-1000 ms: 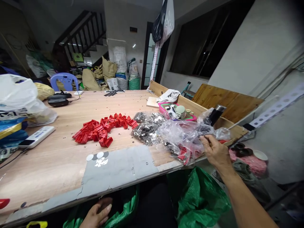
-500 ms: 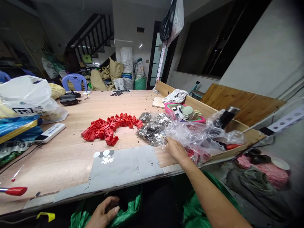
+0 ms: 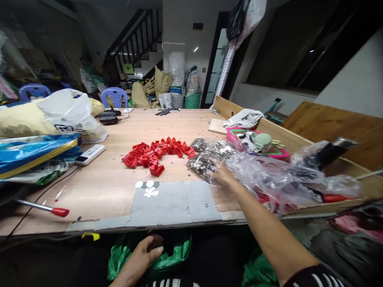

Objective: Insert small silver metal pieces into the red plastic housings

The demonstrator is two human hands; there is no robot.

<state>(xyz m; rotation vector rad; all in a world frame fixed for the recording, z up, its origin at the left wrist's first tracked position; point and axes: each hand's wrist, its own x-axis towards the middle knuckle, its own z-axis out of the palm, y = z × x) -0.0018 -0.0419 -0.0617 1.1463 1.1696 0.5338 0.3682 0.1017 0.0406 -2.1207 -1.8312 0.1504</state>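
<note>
Just right of the pile of red parts (image 3: 155, 153), on the wooden surface (image 3: 104, 187), the right hand (image 3: 223, 175) is laid against the bag of silvery pieces (image 3: 205, 162). A second, similar bag lies touching it on the far side. The fingertips are pressed into the film and partly hidden by it, so whether the grip is closed on the plastic or only resting there cannot be told.

The left hand (image 3: 143, 255) is found below the near edge of the surface, well short of the red parts. It rests on a green bag (image 3: 170, 257) with its fingers loosely curled and nothing seen held.

Further right of the red parts, a large crumpled clear bag (image 3: 275, 179) is spread out, with red items showing through it. It touches the right wrist. A red-handled tool (image 3: 44, 208) lies well to the near left of the red parts.

Judgement on handling:
- The film looks thin and the contents small and heavy, so the bag is best gathered at its neck or cupped from beneath, not pinched at one spot.
- It is best slid, not lifted, so that a split seam spills nothing.
- The red parts lie near and loose, so sweeping movements toward them are to be avoided.
- The crumpled bag is to be kept clear of the wrist so that it is not dragged along.
</note>
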